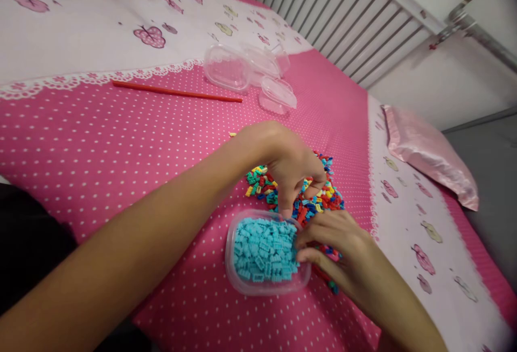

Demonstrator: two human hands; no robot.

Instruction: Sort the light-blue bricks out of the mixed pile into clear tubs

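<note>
A pink bedspread (pixel 335 98) and pillow (pixel 430 155) show a bedroom.

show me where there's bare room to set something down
Mostly bare: dotted cloth between the red stick and left forearm, and between the clear containers and the pillow-side lace. Crowded: the tub and mixed pile, with left hand and right hand there.

Light blue is shown by the bricks (pixel 264 249) in the clear tub (pixel 270 289); red, yellow, green and blue are mixed in the pile (pixel 327 199). The pink bedsheet (pixel 169 128) is white-dotted, banded towards its edges in white with pink motifs (pixel 150 37). The stick (pixel 177 92) is coloured red.
</note>
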